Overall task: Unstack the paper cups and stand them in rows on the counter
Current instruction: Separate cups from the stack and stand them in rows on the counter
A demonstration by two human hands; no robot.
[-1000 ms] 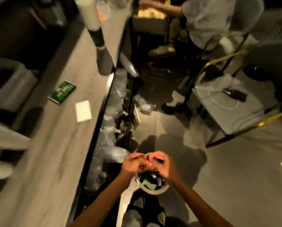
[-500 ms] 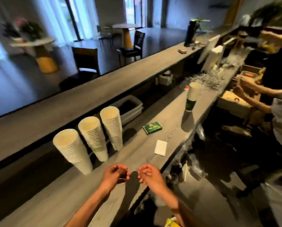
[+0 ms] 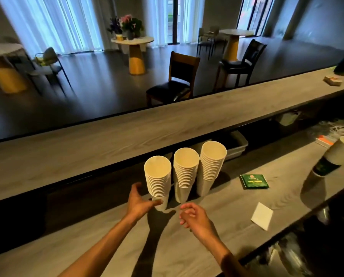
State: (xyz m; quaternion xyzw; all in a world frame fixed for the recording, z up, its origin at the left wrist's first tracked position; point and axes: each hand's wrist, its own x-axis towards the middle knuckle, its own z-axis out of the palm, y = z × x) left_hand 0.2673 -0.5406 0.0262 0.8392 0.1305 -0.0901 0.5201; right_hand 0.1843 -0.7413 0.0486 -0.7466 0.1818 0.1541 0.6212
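Observation:
Three tall stacks of white paper cups stand side by side on the lower grey counter (image 3: 237, 198): the left stack (image 3: 158, 180), the middle stack (image 3: 185, 174) and the right stack (image 3: 211, 166). My left hand (image 3: 140, 200) reaches round the base of the left stack. Its fingertips touch the bottom cup and its thumb is spread apart behind. My right hand (image 3: 195, 215) hovers just in front of the middle stack with loosely curled fingers, holding nothing.
A green packet (image 3: 254, 181) and a white card (image 3: 262, 215) lie to the right of the stacks. Another tall cup stack with a green print (image 3: 331, 158) leans in at the far right. A raised bar top (image 3: 127, 134) runs behind, with a grey bin (image 3: 237, 146) beneath it.
The view swung up from the floor to face the counter. My hands parted; the left reached forward to the left stack's base and the right moved toward the middle stack.

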